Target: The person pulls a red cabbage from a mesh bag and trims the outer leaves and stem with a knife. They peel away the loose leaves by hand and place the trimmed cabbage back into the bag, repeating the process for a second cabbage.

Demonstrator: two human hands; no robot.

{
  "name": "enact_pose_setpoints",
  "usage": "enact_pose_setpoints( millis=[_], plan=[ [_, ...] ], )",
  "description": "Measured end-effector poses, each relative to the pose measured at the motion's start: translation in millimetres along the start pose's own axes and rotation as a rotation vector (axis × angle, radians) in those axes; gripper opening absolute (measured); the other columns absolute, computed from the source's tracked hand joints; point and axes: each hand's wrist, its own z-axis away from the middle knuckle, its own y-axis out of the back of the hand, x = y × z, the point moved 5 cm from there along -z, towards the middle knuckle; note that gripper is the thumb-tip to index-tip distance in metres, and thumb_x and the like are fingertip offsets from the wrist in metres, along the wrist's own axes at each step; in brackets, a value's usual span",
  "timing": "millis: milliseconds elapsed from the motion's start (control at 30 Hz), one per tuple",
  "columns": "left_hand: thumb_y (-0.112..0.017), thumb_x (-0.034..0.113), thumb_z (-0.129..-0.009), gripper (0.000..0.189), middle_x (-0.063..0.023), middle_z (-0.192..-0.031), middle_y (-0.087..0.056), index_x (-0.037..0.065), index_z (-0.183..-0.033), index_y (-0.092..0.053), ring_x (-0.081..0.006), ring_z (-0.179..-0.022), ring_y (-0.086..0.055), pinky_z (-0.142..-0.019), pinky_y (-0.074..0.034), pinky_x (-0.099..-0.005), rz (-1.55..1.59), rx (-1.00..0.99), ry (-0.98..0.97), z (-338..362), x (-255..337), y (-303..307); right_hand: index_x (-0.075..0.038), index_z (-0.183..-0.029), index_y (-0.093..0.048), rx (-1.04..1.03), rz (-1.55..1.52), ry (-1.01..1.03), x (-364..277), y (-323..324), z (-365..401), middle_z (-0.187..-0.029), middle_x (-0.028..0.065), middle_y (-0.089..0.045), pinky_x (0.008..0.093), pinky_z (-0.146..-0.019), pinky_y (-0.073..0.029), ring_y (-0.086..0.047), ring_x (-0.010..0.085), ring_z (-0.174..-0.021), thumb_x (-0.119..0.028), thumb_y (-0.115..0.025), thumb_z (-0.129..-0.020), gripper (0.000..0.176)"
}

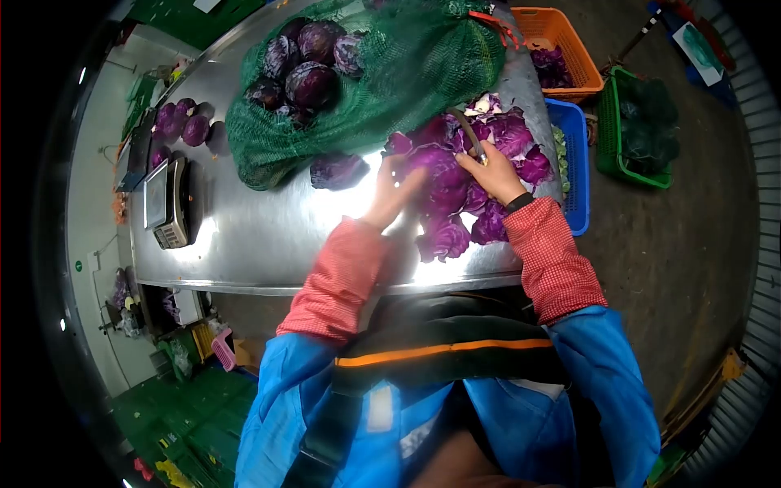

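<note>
Watching remotely, I see blurred left hand (392, 195) half-open, apparently empty, right hand (493, 173) gripping curved dark knife-like tool (464, 127) over glossy purple cabbage leaves (443, 179) near shiny steel surface's (277, 244) right edge, where slipping could cut the left.

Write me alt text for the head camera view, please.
A person's right hand holds a curved tool over loose purple cabbage leaves on a metal table, the left hand, blurred, nearby. Beyond lies a green mesh bag with purple cabbages; a scale stands at left.
</note>
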Motion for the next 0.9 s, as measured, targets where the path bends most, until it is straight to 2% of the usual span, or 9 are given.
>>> enact_pose_setpoints(
  millis=[133,167,267,400,433,533,567,700,900],
  plan=[
    [-0.078,0.045,-0.074,0.086,-0.0188,-0.125,-0.043,0.000,-0.135,-0.039,-0.0292,-0.113,-0.051,-0.094,-0.045,-0.0345,-0.273,0.270,-0.037,-5,28,-32,0.004,-0.119,-0.052,-0.122,-0.010,-0.264,-7,6,-6,-0.094,0.0159,-0.066,0.0309,-0.054,-0.049,-0.063,0.0208,-0.066,-0.047,-0.071,-0.080,0.067],
    [-0.079,0.045,-0.072,0.087,-0.0193,-0.124,-0.042,0.000,-0.135,-0.039,-0.0306,-0.114,-0.050,-0.095,-0.045,-0.0345,-0.349,0.301,-0.039,-1,35,-35,0.003,-0.122,-0.047,-0.184,-0.056,-0.297,-10,9,-7,-0.086,0.0136,-0.063,0.0275,-0.038,-0.039,-0.054,0.0148,-0.051,-0.050,-0.071,-0.078,0.072],
    [-0.079,0.041,-0.070,0.086,-0.0204,-0.124,-0.041,0.004,-0.137,-0.041,-0.0335,-0.115,-0.049,-0.098,-0.044,-0.0366,-0.336,0.249,-0.145,6,30,-34,0.004,-0.122,-0.045,-0.179,-0.064,-0.309,-9,5,-6,-0.079,0.0113,-0.060,0.0265,-0.035,-0.035,-0.049,0.0120,-0.045,-0.048,-0.071,-0.079,0.073],
    [-0.079,0.038,-0.069,0.084,-0.0196,-0.124,-0.040,0.007,-0.138,-0.042,-0.0335,-0.115,-0.048,-0.102,-0.040,-0.0397,-0.150,0.219,-0.307,20,22,-32,0.005,-0.121,-0.044,-0.261,-0.035,-0.303,-23,6,5,-0.082,0.0132,-0.062,0.0268,-0.038,-0.037,-0.049,0.0123,-0.047,-0.047,-0.070,-0.080,0.071],
    [-0.078,0.037,-0.068,0.084,-0.0194,-0.124,-0.040,0.007,-0.138,-0.042,-0.0334,-0.115,-0.047,-0.103,-0.040,-0.0404,-0.160,0.224,-0.362,22,20,-31,0.004,-0.116,-0.048,-0.235,0.033,-0.271,-25,7,7,-0.086,0.0194,-0.065,0.0342,-0.045,-0.045,-0.058,0.0215,-0.051,-0.043,-0.068,-0.081,0.063],
    [-0.078,0.036,-0.068,0.083,-0.0184,-0.123,-0.040,0.006,-0.137,-0.042,-0.0331,-0.117,-0.045,-0.104,-0.038,-0.0413,-0.118,0.212,-0.437,29,21,-31,0.003,-0.110,-0.052,-0.008,0.434,0.099,-27,2,9,-0.086,0.0238,-0.066,0.0439,-0.055,-0.051,-0.065,0.0344,-0.061,-0.038,-0.067,-0.080,0.052],
    [-0.078,0.035,-0.068,0.083,-0.0180,-0.122,-0.041,0.006,-0.137,-0.042,-0.0329,-0.118,-0.045,-0.104,-0.037,-0.0415,-0.092,0.206,-0.449,31,22,-32,0.001,-0.101,-0.054,0.047,0.504,0.123,-33,1,15,-0.085,0.0246,-0.066,0.0503,-0.062,-0.052,-0.066,0.0415,-0.071,-0.033,-0.064,-0.081,0.041],
    [-0.079,0.035,-0.067,0.082,-0.0169,-0.120,-0.042,0.005,-0.134,-0.044,-0.0322,-0.116,-0.046,-0.102,-0.039,-0.0399,-0.092,0.265,-0.432,30,23,-35,0.000,-0.091,-0.054,0.136,0.674,0.175,-44,-4,20,-0.076,0.0215,-0.066,0.0498,-0.062,-0.053,-0.066,0.0408,-0.069,-0.031,-0.063,-0.085,0.033],
    [-0.080,0.038,-0.066,0.079,-0.0171,-0.117,-0.044,0.005,-0.130,-0.048,-0.0311,-0.111,-0.052,-0.097,-0.045,-0.0381,-0.337,0.373,-0.437,17,27,-45,-0.001,-0.089,-0.053,0.234,0.708,0.183,-16,-1,2,-0.074,0.0230,-0.066,0.0505,-0.060,-0.052,-0.065,0.0413,-0.067,-0.029,-0.065,-0.086,0.031]
  ],
)
